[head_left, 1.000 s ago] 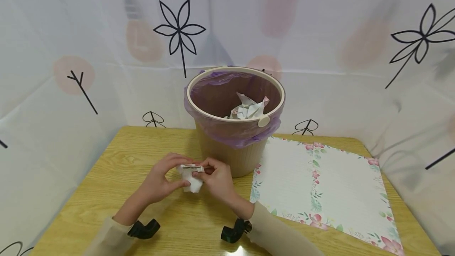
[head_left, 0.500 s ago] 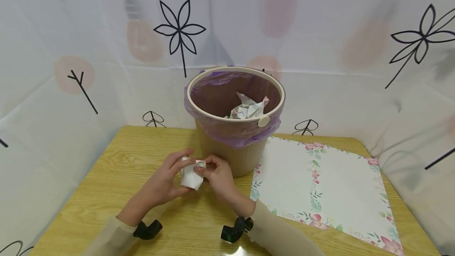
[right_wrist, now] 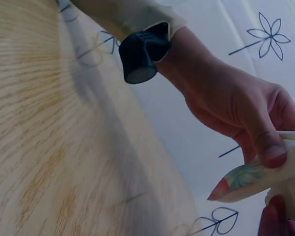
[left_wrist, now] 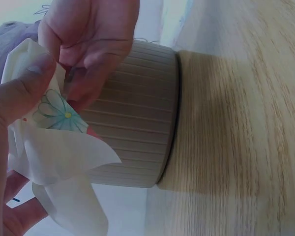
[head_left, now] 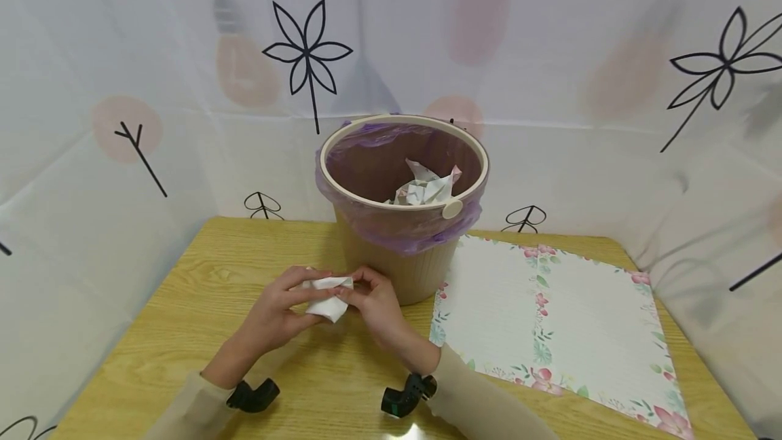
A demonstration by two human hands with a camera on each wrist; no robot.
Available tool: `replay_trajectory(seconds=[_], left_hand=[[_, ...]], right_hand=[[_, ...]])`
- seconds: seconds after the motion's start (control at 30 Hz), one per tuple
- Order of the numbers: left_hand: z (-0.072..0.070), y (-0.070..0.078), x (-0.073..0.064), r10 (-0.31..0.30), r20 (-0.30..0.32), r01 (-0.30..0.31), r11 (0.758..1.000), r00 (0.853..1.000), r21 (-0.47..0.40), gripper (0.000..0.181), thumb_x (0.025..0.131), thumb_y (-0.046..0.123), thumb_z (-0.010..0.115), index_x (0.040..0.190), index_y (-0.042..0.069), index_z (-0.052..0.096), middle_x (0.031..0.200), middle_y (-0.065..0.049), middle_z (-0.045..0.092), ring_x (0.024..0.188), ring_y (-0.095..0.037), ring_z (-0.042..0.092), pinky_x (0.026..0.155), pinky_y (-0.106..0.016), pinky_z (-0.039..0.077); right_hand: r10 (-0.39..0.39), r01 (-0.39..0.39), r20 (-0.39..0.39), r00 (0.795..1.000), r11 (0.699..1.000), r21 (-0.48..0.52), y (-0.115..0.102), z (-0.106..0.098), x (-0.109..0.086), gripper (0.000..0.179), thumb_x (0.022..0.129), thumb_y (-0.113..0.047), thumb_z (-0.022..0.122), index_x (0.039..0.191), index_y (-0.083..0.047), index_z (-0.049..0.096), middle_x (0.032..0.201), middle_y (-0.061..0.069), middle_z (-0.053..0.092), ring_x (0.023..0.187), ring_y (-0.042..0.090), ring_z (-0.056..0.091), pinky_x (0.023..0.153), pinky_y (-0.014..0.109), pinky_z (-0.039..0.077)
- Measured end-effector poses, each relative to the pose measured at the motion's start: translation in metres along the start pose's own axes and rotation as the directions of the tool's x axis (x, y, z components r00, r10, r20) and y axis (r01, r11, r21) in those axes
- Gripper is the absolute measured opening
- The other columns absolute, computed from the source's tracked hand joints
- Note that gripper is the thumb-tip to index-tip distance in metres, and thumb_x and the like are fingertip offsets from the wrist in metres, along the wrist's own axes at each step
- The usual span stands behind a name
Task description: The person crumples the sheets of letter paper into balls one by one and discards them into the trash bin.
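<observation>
A crumpled, folded piece of white paper (head_left: 325, 304) is held between both hands above the table, in front of the trash can. My left hand (head_left: 275, 311) grips it from the left; in the left wrist view the thumb presses on the paper (left_wrist: 54, 162), with fingers behind. The right hand (head_left: 379, 307) pinches its right end with thumb and fingers. A teal flower and a pinkish-red corner show on the paper (right_wrist: 248, 179) in the right wrist view. Part of the sheet is hidden by the fingers.
The brown trash can (head_left: 397, 270), lined with a purple bag (head_left: 391, 233), stands just behind the hands. Crumpled paper (head_left: 427, 189) lies inside it. Flower-bordered sheets (head_left: 550, 324) lie flat on the wooden table (head_left: 183, 304) to the right. Patterned white cloth (head_left: 214, 155) surrounds the table.
The left fingers have shifted around the paper, first spreading and lifting, then closing down over it. The paper looks more folded over. The right hand stays nearly in place, pinching its end.
</observation>
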State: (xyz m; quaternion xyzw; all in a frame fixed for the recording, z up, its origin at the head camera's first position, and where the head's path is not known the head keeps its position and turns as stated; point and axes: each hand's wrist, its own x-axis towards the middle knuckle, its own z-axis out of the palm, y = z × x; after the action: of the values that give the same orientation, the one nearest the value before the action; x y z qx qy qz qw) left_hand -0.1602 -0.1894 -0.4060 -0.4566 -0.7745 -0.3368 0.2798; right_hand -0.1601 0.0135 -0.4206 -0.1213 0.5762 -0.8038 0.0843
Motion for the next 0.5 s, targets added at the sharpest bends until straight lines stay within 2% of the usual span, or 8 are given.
replay_trajectory(seconds=[0.1,0.2,0.27,0.33,0.5], left_hand=[[0.0,-0.001,-0.001,-0.007,-0.014,0.007,1.0,1.0,-0.025,0.037,0.092,0.04,0.069,0.116,0.013,0.076,0.119,-0.009,0.067,0.103,-0.025,0.06,0.08,-0.037,0.052],[0.001,-0.004,-0.002,-0.007,-0.057,0.003,0.998,0.998,-0.066,0.034,0.092,0.036,0.07,0.111,0.01,0.077,0.114,-0.011,0.068,0.102,-0.027,0.061,0.084,-0.03,0.051],[0.002,-0.006,-0.002,-0.008,-0.101,-0.002,0.995,0.995,-0.099,0.032,0.092,0.034,0.07,0.107,0.007,0.078,0.111,-0.013,0.069,0.101,-0.03,0.061,0.089,-0.025,0.049],[0.003,-0.007,-0.002,-0.017,-0.147,-0.003,0.992,0.989,-0.13,0.031,0.091,0.032,0.07,0.102,0.004,0.078,0.107,-0.015,0.07,0.099,-0.031,0.062,0.092,-0.021,0.047],[0.005,-0.01,-0.002,-0.066,-0.221,0.03,0.986,0.973,-0.162,0.027,0.088,0.029,0.073,0.092,0.003,0.077,0.092,-0.012,0.071,0.088,-0.027,0.064,0.089,-0.019,0.048]], right_hand=[[-0.045,0.046,0.023,0.999,0.995,-0.084,0.0,-0.001,0.0,0.012,0.091,-0.001,0.07,0.099,0.006,0.064,0.113,0.014,0.069,0.096,0.018,0.063,0.076,0.027,0.053],[-0.094,0.104,0.057,0.994,0.973,-0.204,0.0,-0.003,0.001,0.017,0.092,-0.006,0.071,0.106,0.004,0.068,0.121,0.015,0.067,0.107,0.019,0.059,0.079,0.025,0.051],[-0.118,0.136,0.086,0.989,0.959,-0.249,-0.001,-0.003,0.0,0.021,0.093,-0.007,0.07,0.112,0.001,0.069,0.123,0.014,0.066,0.113,0.021,0.058,0.084,0.026,0.051],[-0.138,0.166,0.126,0.982,0.952,-0.256,-0.003,-0.004,-0.001,0.027,0.092,-0.003,0.07,0.119,0.001,0.068,0.127,0.014,0.063,0.118,0.023,0.057,0.09,0.03,0.052],[-0.152,0.189,0.221,0.963,0.969,-0.158,-0.004,-0.002,-0.002,0.044,0.085,0.008,0.074,0.125,0.01,0.058,0.135,0.023,0.055,0.122,0.029,0.056,0.099,0.044,0.048]])
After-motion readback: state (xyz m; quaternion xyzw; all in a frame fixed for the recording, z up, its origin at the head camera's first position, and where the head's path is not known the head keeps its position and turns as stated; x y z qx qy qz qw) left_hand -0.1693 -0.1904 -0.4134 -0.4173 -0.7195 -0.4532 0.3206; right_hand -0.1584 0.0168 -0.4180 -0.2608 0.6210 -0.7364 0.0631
